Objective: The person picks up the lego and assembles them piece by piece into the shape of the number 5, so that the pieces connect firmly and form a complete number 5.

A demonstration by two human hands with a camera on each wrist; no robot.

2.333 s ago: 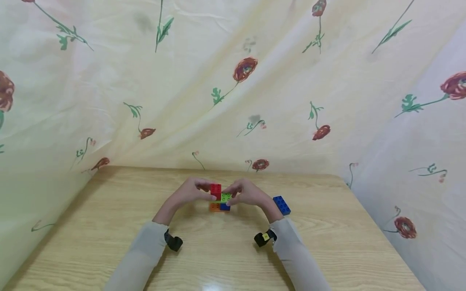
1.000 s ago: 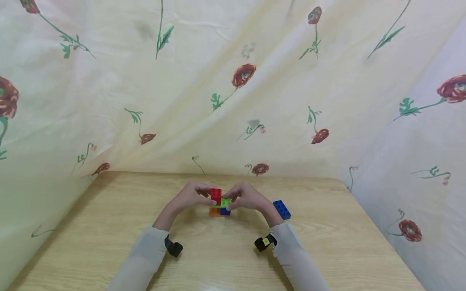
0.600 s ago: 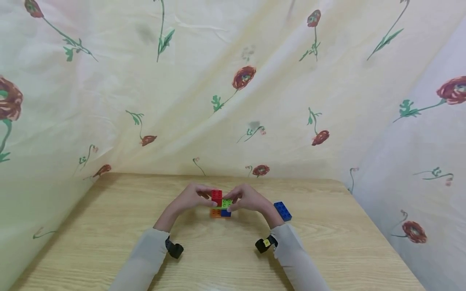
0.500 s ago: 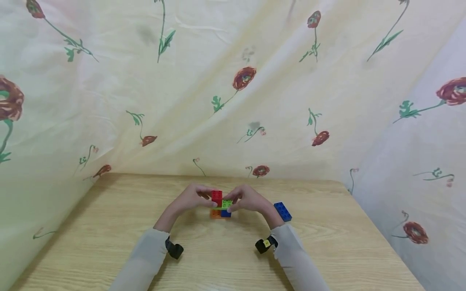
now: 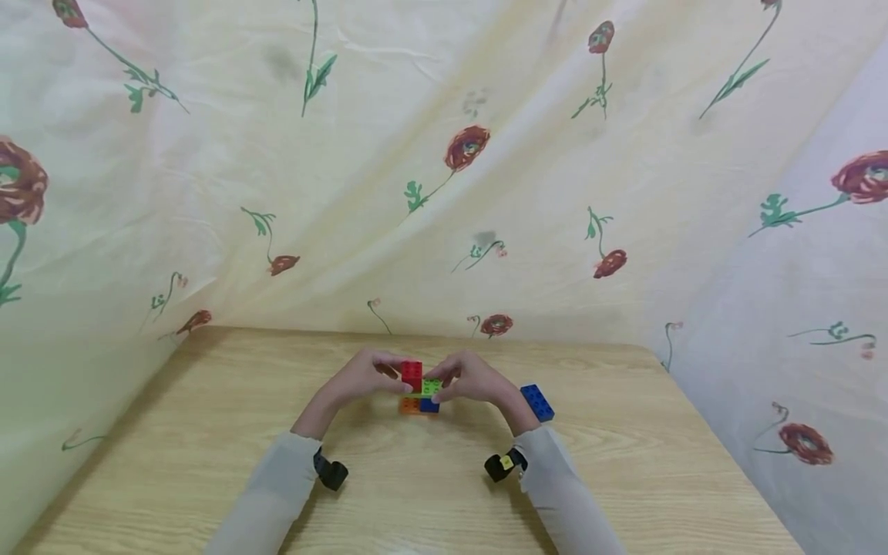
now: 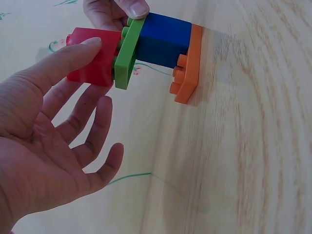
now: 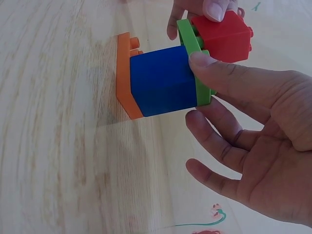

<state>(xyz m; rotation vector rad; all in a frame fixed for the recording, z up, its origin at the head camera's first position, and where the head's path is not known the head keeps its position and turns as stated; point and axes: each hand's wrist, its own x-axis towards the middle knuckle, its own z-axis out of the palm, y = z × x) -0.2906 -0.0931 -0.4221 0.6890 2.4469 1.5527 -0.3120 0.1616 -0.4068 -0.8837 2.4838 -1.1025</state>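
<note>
In the head view, my left hand (image 5: 362, 375) pinches a red toy building brick (image 5: 412, 374) between thumb and fingers. My right hand (image 5: 473, 376) grips a thin green brick (image 5: 432, 388) by thumb and fingertips. The red brick sits over the left part of the green one; the left wrist view shows green studs in a narrow gap between them. Beneath the green piece's right end is a tall blue brick (image 6: 163, 41). That stands on a flat orange brick (image 6: 191, 68), which rests on the table with some studs bare. The left hand's other fingers (image 6: 100, 129) spread loosely.
A separate blue brick (image 5: 537, 402) lies on the wooden table (image 5: 416, 493), just beyond the right wrist. Flower-patterned cloth (image 5: 347, 193) hangs behind the table and along its sides. Each wrist carries a black camera (image 5: 333, 473).
The head view has shifted slightly, moving the whole scene a little in the picture. Both hands keep the same holds and the bricks show no clear movement.
</note>
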